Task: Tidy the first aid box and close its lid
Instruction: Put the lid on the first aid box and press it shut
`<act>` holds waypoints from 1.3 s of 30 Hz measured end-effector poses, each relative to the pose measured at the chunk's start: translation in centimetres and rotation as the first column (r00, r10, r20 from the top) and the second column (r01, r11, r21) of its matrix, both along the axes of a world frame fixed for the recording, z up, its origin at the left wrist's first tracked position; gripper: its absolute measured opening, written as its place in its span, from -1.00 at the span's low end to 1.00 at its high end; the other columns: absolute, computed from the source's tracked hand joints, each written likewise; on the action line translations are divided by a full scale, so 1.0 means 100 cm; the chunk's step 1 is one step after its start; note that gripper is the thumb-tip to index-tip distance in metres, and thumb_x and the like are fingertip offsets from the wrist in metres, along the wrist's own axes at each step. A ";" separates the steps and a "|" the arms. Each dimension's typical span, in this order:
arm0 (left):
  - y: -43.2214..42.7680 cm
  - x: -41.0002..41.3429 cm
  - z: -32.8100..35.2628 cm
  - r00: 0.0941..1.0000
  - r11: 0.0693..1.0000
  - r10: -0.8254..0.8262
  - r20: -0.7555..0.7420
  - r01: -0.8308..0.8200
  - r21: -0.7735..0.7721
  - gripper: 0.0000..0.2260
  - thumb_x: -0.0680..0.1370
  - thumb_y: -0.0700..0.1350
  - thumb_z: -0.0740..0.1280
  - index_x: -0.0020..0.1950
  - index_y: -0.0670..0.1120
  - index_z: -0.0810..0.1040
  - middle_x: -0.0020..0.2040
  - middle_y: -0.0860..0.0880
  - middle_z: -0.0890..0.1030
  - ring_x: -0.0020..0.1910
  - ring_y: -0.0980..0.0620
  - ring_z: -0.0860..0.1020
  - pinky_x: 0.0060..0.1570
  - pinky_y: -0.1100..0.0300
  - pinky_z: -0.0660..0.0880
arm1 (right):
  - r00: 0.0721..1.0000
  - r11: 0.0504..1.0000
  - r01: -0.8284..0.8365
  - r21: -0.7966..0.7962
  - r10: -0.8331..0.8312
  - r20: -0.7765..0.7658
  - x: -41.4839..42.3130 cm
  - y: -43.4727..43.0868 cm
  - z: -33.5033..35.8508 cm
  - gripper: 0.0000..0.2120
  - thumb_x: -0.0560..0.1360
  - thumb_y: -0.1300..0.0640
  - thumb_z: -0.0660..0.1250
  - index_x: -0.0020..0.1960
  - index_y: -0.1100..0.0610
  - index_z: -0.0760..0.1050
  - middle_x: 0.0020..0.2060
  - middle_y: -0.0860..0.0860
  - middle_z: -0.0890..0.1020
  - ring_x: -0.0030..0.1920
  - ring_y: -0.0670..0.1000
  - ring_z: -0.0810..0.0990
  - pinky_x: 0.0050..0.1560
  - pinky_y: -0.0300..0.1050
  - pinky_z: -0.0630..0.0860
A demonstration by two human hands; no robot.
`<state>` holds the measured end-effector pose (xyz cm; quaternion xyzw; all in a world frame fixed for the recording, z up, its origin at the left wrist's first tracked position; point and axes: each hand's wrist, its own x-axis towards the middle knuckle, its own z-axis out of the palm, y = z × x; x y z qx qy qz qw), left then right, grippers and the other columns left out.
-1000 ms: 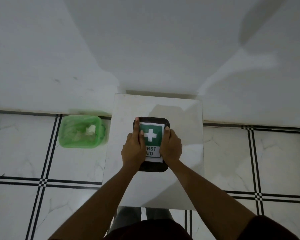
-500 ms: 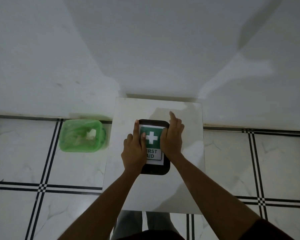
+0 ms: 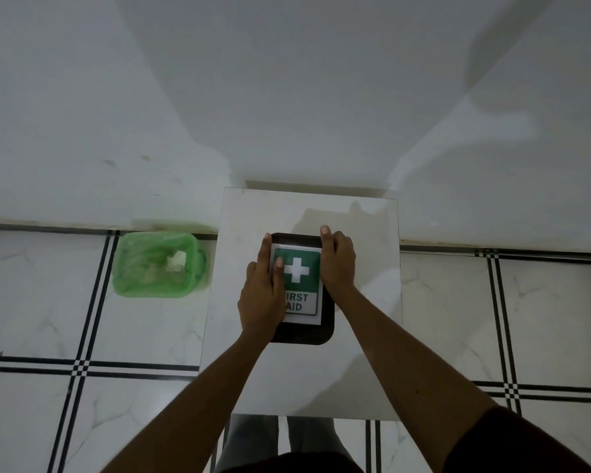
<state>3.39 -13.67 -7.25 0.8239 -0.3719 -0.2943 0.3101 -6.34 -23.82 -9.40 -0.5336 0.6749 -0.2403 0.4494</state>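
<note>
A dark first aid box [image 3: 308, 332] lies flat on a small white marble-look table [image 3: 365, 302], its lid down, with a green-and-white cross label facing up. My left hand [image 3: 261, 295] rests flat on the lid's left side, thumb on the label. My right hand [image 3: 336, 261] lies over the box's right edge near the far corner, fingers pointing away from me and curled over the rim. Both hands press on the box rather than grasp it.
A green bin [image 3: 157, 264] lined with a green bag, holding some white scraps, stands on the tiled floor left of the table. A white wall rises right behind the table. My legs show under the table's near edge.
My right hand slid from the middle of the box's right side up toward its far right corner. The left hand stayed on the lid's left side.
</note>
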 end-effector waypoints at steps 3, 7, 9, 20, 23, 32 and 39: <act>-0.001 0.001 -0.001 0.999 1.000 0.011 -0.036 -0.011 0.000 -0.57 0.59 0.23 -0.04 0.47 0.30 0.03 0.03 0.01 0.53 -0.14 0.14 0.54 -0.22 0.19 0.48 | 1.000 1.000 -0.003 0.008 0.003 0.015 0.001 -0.002 -0.002 -0.65 0.60 -0.10 0.08 -0.19 0.15 0.32 -0.15 0.14 0.48 -0.15 0.05 0.47 -0.06 -0.02 0.48; -0.002 0.002 -0.001 0.997 0.998 0.057 -0.052 -0.058 -0.012 -0.61 0.60 0.21 -0.05 0.44 0.33 0.10 0.03 0.05 0.57 -0.13 0.15 0.57 -0.17 0.10 0.55 | 0.999 0.999 -0.038 -0.030 0.037 -0.040 0.002 -0.001 -0.001 -0.68 0.62 -0.07 0.05 -0.16 0.14 0.33 -0.12 0.17 0.50 -0.16 0.04 0.48 -0.08 -0.03 0.47; -0.003 0.002 -0.001 0.995 0.996 0.083 -0.063 -0.084 -0.010 -0.62 0.60 0.20 -0.06 0.43 0.33 0.13 0.07 0.08 0.58 -0.11 0.13 0.59 -0.16 0.13 0.55 | 0.995 0.995 -0.064 -0.075 0.058 -0.082 0.002 0.000 0.001 -0.71 0.63 -0.04 0.05 -0.16 0.11 0.33 -0.13 0.16 0.50 -0.19 0.04 0.48 -0.13 -0.04 0.48; -0.046 0.014 0.001 0.911 0.946 0.325 -0.256 -0.315 0.081 -0.55 0.59 0.23 0.01 0.05 -0.08 0.50 -0.02 -0.08 0.54 -0.07 -0.01 0.53 -0.08 0.10 0.48 | 0.994 0.971 -0.065 -0.229 0.044 -0.097 -0.001 0.006 -0.001 -0.69 0.60 0.05 0.17 -0.20 0.24 0.42 -0.20 0.08 0.44 -0.28 -0.01 0.43 -0.24 -0.17 0.37; -0.052 0.020 0.004 0.843 0.933 0.356 -0.404 -0.346 0.100 -0.57 0.53 0.25 0.18 -0.02 -0.11 0.53 -0.14 -0.05 0.60 -0.21 0.07 0.57 -0.30 0.27 0.42 | 0.996 0.979 -0.048 -0.200 0.032 -0.086 -0.003 0.005 0.000 -0.70 0.59 0.01 0.18 -0.22 0.19 0.39 -0.21 0.09 0.45 -0.29 -0.03 0.43 -0.23 -0.20 0.35; -0.057 0.023 -0.003 0.845 0.906 0.415 -0.338 -0.419 0.064 -0.58 0.47 0.20 0.33 -0.18 -0.19 0.57 -0.31 -0.04 0.61 -0.33 0.05 0.57 -0.36 0.31 0.41 | 0.990 0.993 0.115 0.019 -0.116 0.085 -0.004 0.003 -0.009 -0.62 0.51 -0.15 0.27 -0.17 0.19 0.44 -0.20 0.17 0.59 -0.23 0.05 0.56 -0.24 -0.21 0.46; -0.059 0.027 -0.012 0.861 0.909 0.410 -0.301 -0.411 0.062 -0.55 0.46 0.23 0.32 -0.24 -0.18 0.54 -0.32 -0.07 0.59 -0.29 -0.01 0.58 -0.28 0.22 0.45 | 0.991 0.994 0.108 -0.008 -0.107 0.076 -0.004 0.001 -0.009 -0.64 0.52 -0.09 0.28 -0.23 0.20 0.41 -0.33 0.08 0.53 -0.33 -0.02 0.49 -0.30 -0.26 0.41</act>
